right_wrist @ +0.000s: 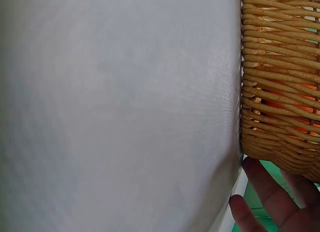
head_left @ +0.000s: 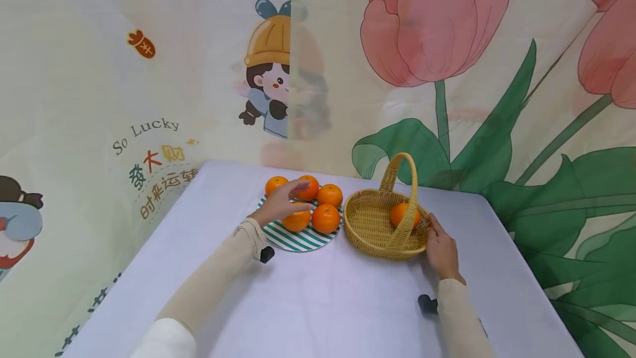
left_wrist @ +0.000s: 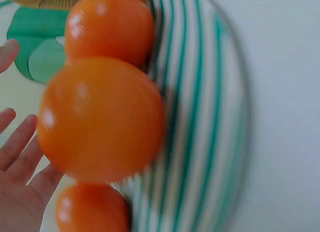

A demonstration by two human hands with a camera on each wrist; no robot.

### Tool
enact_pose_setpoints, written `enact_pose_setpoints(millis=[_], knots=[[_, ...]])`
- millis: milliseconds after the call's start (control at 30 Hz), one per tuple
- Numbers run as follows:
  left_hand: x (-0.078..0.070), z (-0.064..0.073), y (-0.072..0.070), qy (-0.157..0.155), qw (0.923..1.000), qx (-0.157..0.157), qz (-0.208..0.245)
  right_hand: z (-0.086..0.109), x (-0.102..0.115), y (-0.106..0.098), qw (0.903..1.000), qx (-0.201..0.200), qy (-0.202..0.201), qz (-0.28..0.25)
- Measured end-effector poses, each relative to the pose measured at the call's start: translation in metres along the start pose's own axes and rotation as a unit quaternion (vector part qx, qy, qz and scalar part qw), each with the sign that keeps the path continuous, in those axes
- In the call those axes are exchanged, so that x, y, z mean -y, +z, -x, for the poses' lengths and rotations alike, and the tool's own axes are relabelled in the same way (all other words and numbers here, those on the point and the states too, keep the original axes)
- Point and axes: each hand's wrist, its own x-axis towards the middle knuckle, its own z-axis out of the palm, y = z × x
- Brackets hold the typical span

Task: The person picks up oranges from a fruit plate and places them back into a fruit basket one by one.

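My left hand [head_left: 280,203] reaches over a striped plate [head_left: 298,243] holding several oranges. Its fingers and thumb are spread, beside and above the nearest-left orange [head_left: 296,220]. In the left wrist view, a large orange [left_wrist: 100,119] lies close to the spread fingers [left_wrist: 22,147], and they do not wrap round it. To the right of the plate stands a woven basket [head_left: 367,245] with an arched handle and one orange [head_left: 399,215] inside. My right hand [head_left: 443,250] holds the basket's right side, its fingers against the outer weave; the thumb is partly hidden.
A white cloth covers the table [head_left: 318,303]. Behind it hangs a printed backdrop [head_left: 328,142] with tulips and cartoon figures. Dark camera mounts [head_left: 428,304] stick out at both wrists. The basket's handle [head_left: 404,162] rises above its rim.
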Motion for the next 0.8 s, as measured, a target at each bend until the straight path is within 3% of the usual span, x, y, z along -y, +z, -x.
enact_pose_setpoints(millis=[167,433,800], knots=[[0.015,0.008,-0.001,0.009,1.0000,-0.002,0.001,-0.004,-0.002,-0.007,0.9999,-0.010,-0.003,0.005],[0.033,0.016,0.006,-0.019,0.9991,-0.009,-0.038,-0.003,-0.001,-0.001,1.0000,0.001,0.006,0.003],[0.046,0.020,0.018,-0.062,0.9970,-0.012,-0.045,0.001,0.002,0.000,0.9999,-0.002,0.006,0.012]])
